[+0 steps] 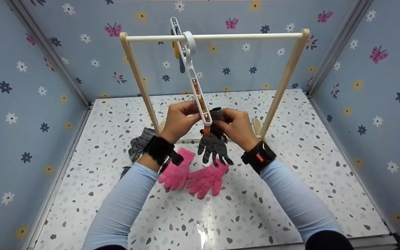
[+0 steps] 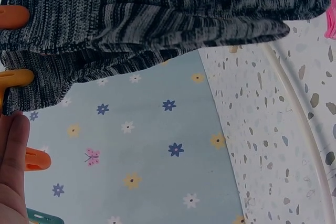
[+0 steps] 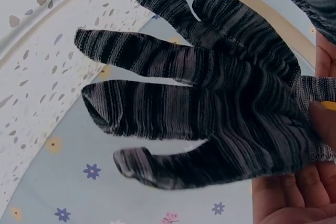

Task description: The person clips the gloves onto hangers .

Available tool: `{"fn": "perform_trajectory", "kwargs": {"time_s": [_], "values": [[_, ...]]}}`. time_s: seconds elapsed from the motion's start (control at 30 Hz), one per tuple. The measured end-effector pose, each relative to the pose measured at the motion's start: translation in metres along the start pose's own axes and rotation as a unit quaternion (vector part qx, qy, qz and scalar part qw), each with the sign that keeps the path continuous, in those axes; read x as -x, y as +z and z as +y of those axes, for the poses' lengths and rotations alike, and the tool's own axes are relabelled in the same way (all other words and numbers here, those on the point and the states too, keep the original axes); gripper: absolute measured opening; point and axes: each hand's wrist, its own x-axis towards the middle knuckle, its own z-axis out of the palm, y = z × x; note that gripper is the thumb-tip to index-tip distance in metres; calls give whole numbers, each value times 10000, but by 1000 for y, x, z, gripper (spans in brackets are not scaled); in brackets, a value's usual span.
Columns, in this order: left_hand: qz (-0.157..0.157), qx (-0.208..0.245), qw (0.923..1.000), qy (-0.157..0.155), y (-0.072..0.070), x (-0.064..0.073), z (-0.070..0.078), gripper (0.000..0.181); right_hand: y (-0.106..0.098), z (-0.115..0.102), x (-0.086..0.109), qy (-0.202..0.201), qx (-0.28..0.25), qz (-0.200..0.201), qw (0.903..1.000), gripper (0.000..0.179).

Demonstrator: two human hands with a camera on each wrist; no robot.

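A white clip hanger (image 1: 200, 99) with coloured clips hangs from the rod. A grey-and-black striped knit glove (image 1: 214, 146) hangs fingers down below its near end, by an orange clip (image 2: 14, 17). Behind it, a second striped glove (image 2: 47, 80) has a yellow clip (image 2: 18, 78) at its cuff. My left hand (image 1: 182, 119) pinches at the near arm of the hanger, one fingertip by that cuff's corner; its exact contact is partly hidden. My right hand (image 1: 237, 126) pinches a glove cuff (image 3: 320, 90), thumb in front and fingers behind.
The hanger's rod (image 1: 245, 36) spans two wooden posts (image 1: 285, 86). Two pink gloves (image 1: 205, 178) lie on the speckled table (image 1: 255, 215) below my hands. Another striped glove (image 1: 139, 142) lies left, by my left wrist. Flowered walls (image 1: 370, 100) enclose the table at the back and sides.
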Motion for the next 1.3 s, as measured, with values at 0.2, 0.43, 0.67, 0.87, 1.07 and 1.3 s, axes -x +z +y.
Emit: {"fn": "perform_trajectory", "kwargs": {"time_s": [0.2, 0.43, 0.67, 0.87, 1.07, 1.3], "values": [[-2, 24, 10000, 38, 1, -1, 0, 16, -7, 1, 1, 81, -206, -32, 9998, 22], [-49, -203, 9998, 50, 0, -1, 0, 18, -18, -1, -1, 97, -169, 125, 9997, 27], [-25, -228, 9997, 2, -1, -1, 1, 22, -25, -4, -3, -40, -110, 325, 9994, 26], [6, -223, 9997, 34, -2, 3, 1, 23, -27, -3, -7, -5, -185, 416, 9990, 24], [50, -274, 9996, 11, -2, 6, 0, 25, -29, -3, -16, 124, -199, 388, 9990, 23], [62, -284, 9996, -64, -4, 10, 2, 28, -30, -3, -26, 156, -177, 300, 9993, 26]]}}
